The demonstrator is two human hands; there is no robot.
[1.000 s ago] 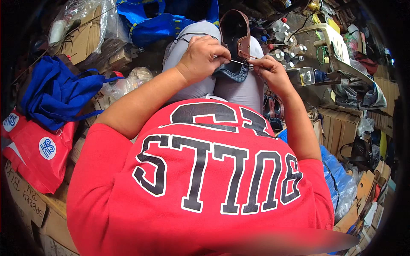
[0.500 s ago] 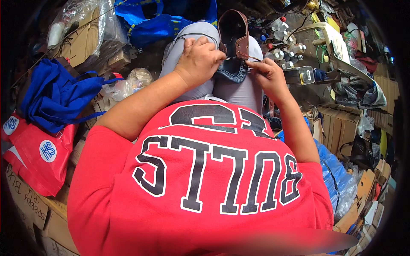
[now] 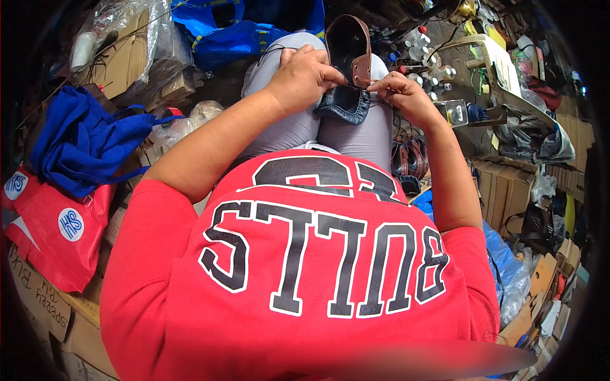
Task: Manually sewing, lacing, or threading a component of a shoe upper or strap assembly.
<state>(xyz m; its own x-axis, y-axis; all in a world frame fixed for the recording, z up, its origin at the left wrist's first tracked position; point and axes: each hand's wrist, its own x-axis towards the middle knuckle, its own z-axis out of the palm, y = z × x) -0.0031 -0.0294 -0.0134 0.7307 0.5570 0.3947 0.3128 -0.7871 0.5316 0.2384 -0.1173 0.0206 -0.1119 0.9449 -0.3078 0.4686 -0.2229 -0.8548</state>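
A boat shoe [image 3: 346,113] with a dark blue toe and a brown collar rests between my grey-trousered knees, its opening away from me. Metal-ringed eyelets show on the brown side flap [image 3: 361,68]. Thumb and fingers of my left hand [image 3: 304,77] pinch together at the shoe's left side, by the front of the opening. On the other side, my right hand [image 3: 406,96] pinches a thin dark lace close to the eyelets. The left fingers appear to hold the lace too, though its end is hidden there.
Several plastic bottles [image 3: 416,54] stand beyond my right knee, near a pale chair-like frame [image 3: 499,63]. A large blue bag [image 3: 238,41] lies ahead. Blue cloth [image 3: 82,140] and a red bag [image 3: 63,232] are at left. More shoes [image 3: 410,157] sit by my right thigh.
My left hand has moved right, its fingertips closer to the shoe's front. My right hand has risen slightly, with its fingers nearer the eyelets. The shoe has barely shifted.
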